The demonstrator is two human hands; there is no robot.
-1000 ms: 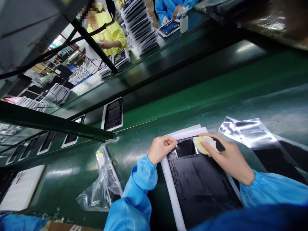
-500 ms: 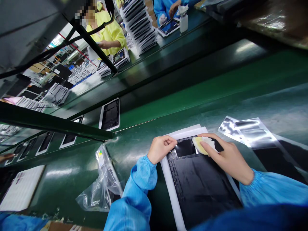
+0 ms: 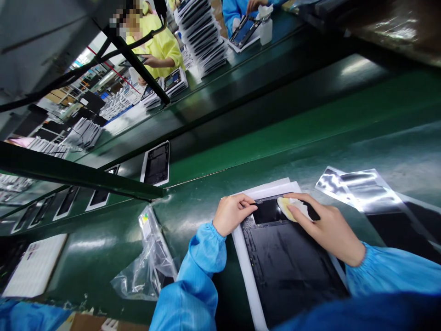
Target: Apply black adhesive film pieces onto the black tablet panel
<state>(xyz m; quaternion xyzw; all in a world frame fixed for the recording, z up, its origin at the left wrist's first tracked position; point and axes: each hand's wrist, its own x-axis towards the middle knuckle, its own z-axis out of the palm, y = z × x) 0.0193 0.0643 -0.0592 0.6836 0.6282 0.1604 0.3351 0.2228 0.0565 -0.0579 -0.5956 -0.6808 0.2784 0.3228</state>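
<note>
A black tablet housing (image 3: 292,266) lies open side up on white sheets (image 3: 246,276) before me. Over its top left corner, my left hand (image 3: 234,212) pinches thumb and forefinger together; what sits between the fingertips is too small to make out. A folded white and yellowish wiping cloth (image 3: 295,209) is gripped in my right hand (image 3: 329,227). That cloth rests against the right part of the glossy dark rectangular recess (image 3: 267,212) near the housing's top edge.
Clear films (image 3: 365,184) and dark sheets lie at right. A bagged part (image 3: 151,262) lies left of my sleeve. More housings (image 3: 156,163) line the green belt. Across it, co-workers sit by a tall stack (image 3: 200,37) and a white bottle (image 3: 266,31). A green frame bar (image 3: 79,172) crosses the left.
My hands stay at nearly the same places on the housing, the cloth still pressed there. Across the belt, one co-worker has tilted up a device, and the one in yellow now holds a dark panel.
</note>
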